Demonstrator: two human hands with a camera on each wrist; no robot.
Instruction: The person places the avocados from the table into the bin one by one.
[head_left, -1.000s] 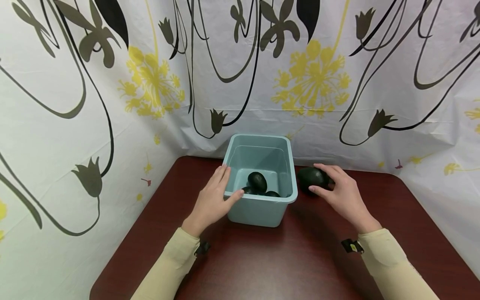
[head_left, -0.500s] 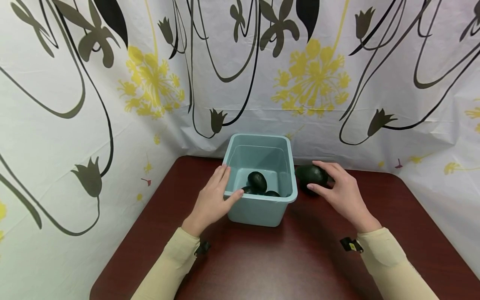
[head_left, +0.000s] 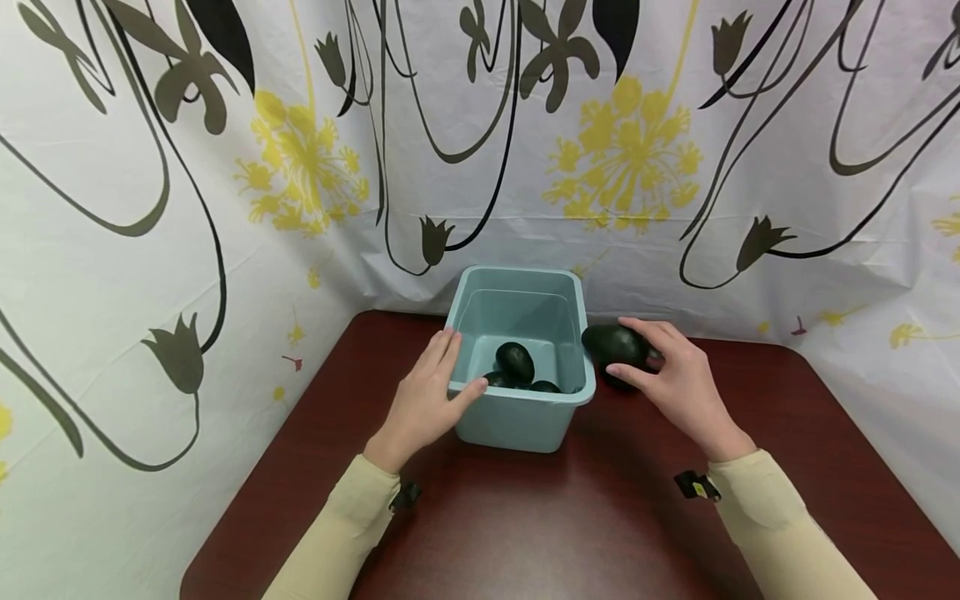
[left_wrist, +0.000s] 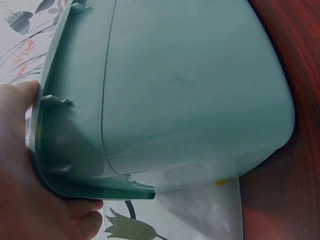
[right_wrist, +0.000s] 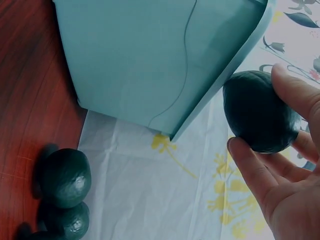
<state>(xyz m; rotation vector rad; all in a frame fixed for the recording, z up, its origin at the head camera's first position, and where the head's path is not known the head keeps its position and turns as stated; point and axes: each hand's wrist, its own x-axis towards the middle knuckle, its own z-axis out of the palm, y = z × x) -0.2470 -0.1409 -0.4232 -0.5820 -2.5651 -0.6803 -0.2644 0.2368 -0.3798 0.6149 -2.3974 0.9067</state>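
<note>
A pale teal plastic bin (head_left: 517,417) stands on the dark red table, with several dark green avocados (head_left: 515,363) inside. My left hand (head_left: 427,400) holds the bin's left rim, thumb over the front edge; the left wrist view shows the bin's wall (left_wrist: 190,90) and the hand (left_wrist: 20,165) on its rim. My right hand (head_left: 675,379) grips a dark avocado (head_left: 613,343) lifted just right of the bin's rim. In the right wrist view the held avocado (right_wrist: 257,112) sits between thumb and fingers beside the bin's wall (right_wrist: 150,55).
More avocados (right_wrist: 65,177) lie on the table behind the bin, seen in the right wrist view. A flowered white sheet (head_left: 622,158) walls in the table's back and sides. The red table (head_left: 570,517) stretches toward me.
My right hand has lifted the avocado and carried it left and up, closer to the bin's right rim. The left hand and bin have stayed put.
</note>
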